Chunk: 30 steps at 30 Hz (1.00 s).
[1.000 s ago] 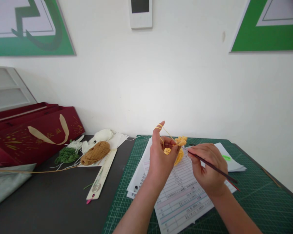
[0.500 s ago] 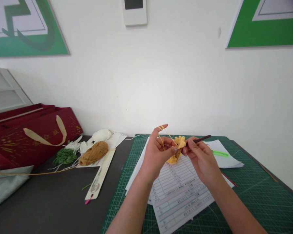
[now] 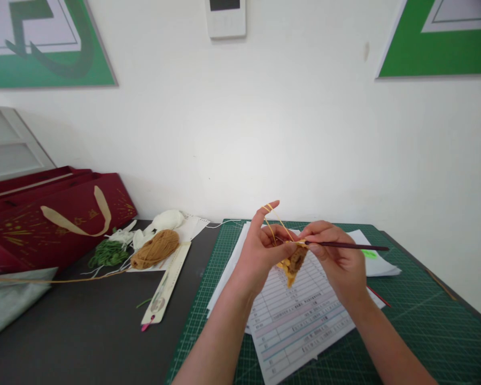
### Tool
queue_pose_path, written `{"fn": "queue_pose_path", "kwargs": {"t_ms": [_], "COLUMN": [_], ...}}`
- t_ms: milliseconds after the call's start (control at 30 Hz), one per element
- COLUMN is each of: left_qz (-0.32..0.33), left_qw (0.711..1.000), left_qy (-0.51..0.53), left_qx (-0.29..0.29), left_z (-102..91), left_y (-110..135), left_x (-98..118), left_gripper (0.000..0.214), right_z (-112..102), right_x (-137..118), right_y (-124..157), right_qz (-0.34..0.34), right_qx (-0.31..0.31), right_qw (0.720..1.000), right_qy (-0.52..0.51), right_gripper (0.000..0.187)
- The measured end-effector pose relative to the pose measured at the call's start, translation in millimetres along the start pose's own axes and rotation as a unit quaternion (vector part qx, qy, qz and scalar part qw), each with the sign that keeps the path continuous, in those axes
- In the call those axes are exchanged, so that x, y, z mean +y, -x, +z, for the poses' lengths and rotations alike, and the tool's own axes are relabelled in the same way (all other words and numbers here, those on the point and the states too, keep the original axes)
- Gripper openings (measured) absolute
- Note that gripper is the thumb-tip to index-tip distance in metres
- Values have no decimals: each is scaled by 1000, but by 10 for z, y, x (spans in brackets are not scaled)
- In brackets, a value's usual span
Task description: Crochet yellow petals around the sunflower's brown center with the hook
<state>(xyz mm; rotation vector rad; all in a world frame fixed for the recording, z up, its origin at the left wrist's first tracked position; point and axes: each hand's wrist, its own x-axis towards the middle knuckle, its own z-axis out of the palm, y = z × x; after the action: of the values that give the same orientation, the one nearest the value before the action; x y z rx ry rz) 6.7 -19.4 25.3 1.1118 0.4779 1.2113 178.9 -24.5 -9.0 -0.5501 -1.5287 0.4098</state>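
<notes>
Over on the far left, a dark red gift bag (image 3: 56, 224) is leaning with its cream handle drooping, and a crumpled gray plastic sheet (image 3: 12, 302) is lying in front of it on the dark counter (image 3: 84, 337). Moving right, a bundle of green yarn (image 3: 108, 253) is sitting beside a ball of brown yarn (image 3: 155, 249), with a white cloth (image 3: 167, 220) bunched just behind them and a long paper bookmark (image 3: 165, 283) lying slantwise nearby. Further along, a green cutting mat (image 3: 425, 321) is carrying a printed form (image 3: 300, 331). Above the form, the left hand (image 3: 260, 251) is pinching a small yellow crochet piece (image 3: 292, 266) between thumb and fingers, its index finger raised with a strand of yellow yarn (image 3: 273, 219) looped around it and running down to the piece. The right hand (image 3: 332, 256) is closed around a thin dark crochet hook (image 3: 348, 245), holding it level with its tip at the piece's top edge, and the two hands are nearly touching. The piece is showing yellow edges around a brown middle. Some stitches are finished, but the yarn is running on unbroken, so the piece is not fastened off, and how much is left I cannot tell. At the right, a thin red stick (image 3: 379, 295) is lying on the mat
</notes>
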Motion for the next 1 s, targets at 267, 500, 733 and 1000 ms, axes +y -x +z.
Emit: {"fn": "queue_pose_path", "kwargs": {"t_ms": [267,500,733,1000], "left_qz": [-13,-13,-75,-79], "left_qw": [998,996,981,978], "left_qy": [53,89,175,192], "left_qx": [11,27,23,8], "left_z": [57,43,105,129], "left_y": [7,-37,-22,-30], "left_x": [-73,-131,-173,-176], "left_gripper": [100,93,100,100], "right_z": [125,156,95,247], "right_x": [27,5,11,-77], "right_y": [70,144,181,167], "right_qz": [16,-77,-182,-99], "right_qx": [72,91,82,179], "right_qw": [997,989,966,976], "right_qy": [18,93,163,72], "right_gripper": [11,26,50,22]}}
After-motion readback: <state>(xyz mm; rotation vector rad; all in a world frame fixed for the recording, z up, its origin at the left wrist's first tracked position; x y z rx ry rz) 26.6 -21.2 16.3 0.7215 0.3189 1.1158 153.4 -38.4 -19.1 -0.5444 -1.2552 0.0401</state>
